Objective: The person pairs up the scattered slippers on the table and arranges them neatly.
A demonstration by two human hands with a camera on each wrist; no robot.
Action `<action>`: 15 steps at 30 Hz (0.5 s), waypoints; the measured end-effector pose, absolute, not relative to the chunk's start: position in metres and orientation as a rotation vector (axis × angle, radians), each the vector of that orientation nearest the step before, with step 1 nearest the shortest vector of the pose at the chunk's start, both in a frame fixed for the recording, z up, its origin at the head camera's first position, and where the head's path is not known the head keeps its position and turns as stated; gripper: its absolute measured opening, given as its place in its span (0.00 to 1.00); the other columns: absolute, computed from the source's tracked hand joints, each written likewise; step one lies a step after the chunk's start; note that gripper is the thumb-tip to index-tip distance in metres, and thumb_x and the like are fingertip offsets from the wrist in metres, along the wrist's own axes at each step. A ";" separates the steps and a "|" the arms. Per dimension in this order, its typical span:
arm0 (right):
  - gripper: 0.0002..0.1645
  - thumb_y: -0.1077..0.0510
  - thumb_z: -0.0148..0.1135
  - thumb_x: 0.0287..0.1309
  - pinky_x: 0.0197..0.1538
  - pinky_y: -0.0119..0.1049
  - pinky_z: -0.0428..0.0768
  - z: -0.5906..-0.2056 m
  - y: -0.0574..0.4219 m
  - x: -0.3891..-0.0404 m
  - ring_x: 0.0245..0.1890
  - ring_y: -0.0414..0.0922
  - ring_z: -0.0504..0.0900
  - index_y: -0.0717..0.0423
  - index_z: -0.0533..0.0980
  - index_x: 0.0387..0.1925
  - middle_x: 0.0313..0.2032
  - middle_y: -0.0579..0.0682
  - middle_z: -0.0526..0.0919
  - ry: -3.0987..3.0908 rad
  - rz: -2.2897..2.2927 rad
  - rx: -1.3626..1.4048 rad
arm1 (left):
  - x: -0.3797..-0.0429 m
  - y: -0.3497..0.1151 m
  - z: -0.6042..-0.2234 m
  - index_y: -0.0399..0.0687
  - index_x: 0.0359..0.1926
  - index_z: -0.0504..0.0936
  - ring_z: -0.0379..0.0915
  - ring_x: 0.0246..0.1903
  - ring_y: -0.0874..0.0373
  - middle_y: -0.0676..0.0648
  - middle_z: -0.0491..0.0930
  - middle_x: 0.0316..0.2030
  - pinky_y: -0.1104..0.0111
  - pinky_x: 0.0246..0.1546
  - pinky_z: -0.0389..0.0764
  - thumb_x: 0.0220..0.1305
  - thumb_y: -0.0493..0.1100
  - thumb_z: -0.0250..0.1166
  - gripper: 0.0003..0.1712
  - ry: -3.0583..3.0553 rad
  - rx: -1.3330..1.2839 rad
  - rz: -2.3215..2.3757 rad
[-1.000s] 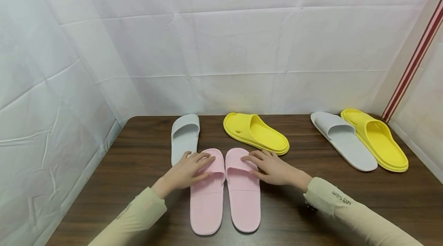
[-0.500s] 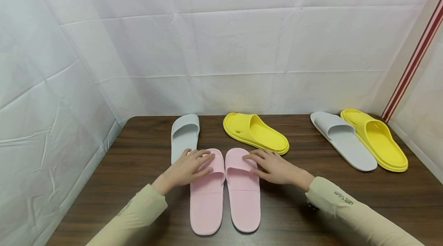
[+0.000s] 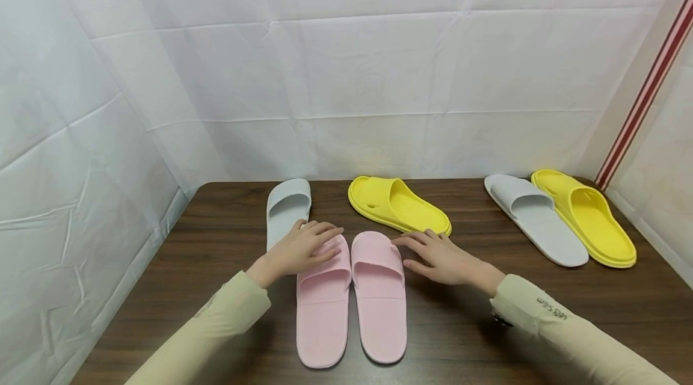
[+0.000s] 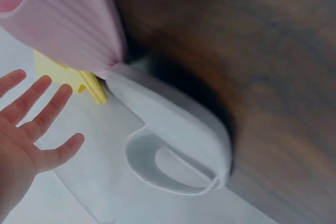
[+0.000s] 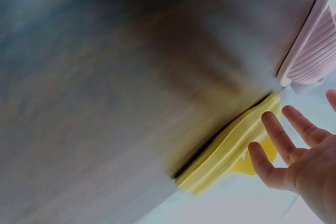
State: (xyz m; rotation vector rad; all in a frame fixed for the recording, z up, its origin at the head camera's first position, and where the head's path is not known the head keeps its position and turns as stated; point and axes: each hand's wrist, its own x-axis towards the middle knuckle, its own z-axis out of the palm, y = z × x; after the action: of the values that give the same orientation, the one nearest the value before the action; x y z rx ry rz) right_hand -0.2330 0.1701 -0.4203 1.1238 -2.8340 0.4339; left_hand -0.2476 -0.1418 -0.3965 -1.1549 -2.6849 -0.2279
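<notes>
Two pink slippers lie side by side at the front middle of the table, toes pointing away: the left pink slipper and the right pink slipper. Over the strap of the left one hovers my left hand, its fingers spread and holding nothing in the left wrist view. My right hand is just right of the other strap, fingers loosely extended and holding nothing. Behind my left hand lies a grey slipper, its heel end hidden. A yellow slipper lies slantwise beyond my right hand.
At the far right, a second grey slipper lies against a second yellow slipper, both slanted. White sheeting hangs behind the dark wooden table and along its sides.
My hands have lifted slightly from the pink straps; the left has moved a little away from me, the right a little rightward. The slippers stay in place.
</notes>
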 end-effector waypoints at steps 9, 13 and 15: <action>0.26 0.42 0.48 0.60 0.51 0.54 0.63 -0.415 0.194 -0.240 0.54 0.47 0.66 0.41 0.63 0.60 0.57 0.44 0.69 -2.910 0.443 1.014 | -0.263 -0.126 -0.382 0.51 0.57 0.71 0.70 0.48 0.53 0.49 0.77 0.49 0.52 0.52 0.64 0.63 0.56 0.50 0.25 -2.740 -1.154 -0.216; 0.26 0.43 0.48 0.60 0.50 0.54 0.63 -0.411 0.207 -0.242 0.54 0.48 0.66 0.41 0.63 0.59 0.56 0.45 0.69 -2.904 0.425 0.947 | -0.271 -0.119 -0.377 0.52 0.58 0.70 0.71 0.48 0.54 0.49 0.77 0.49 0.53 0.50 0.65 0.64 0.57 0.49 0.25 -2.749 -1.148 -0.173; 0.25 0.43 0.48 0.60 0.50 0.56 0.63 -0.410 0.214 -0.242 0.53 0.48 0.66 0.41 0.63 0.59 0.56 0.44 0.70 -2.892 0.410 0.922 | -0.275 -0.116 -0.375 0.51 0.58 0.71 0.71 0.47 0.54 0.49 0.77 0.49 0.54 0.49 0.65 0.64 0.56 0.49 0.25 -2.744 -1.147 -0.159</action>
State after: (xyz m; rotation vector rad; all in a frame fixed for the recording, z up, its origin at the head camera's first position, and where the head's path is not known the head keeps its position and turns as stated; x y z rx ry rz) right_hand -0.2424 0.2142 -0.4099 0.9219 -2.8924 0.4098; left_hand -0.2745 -0.1159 -0.3752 -1.1466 -2.7437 -0.1588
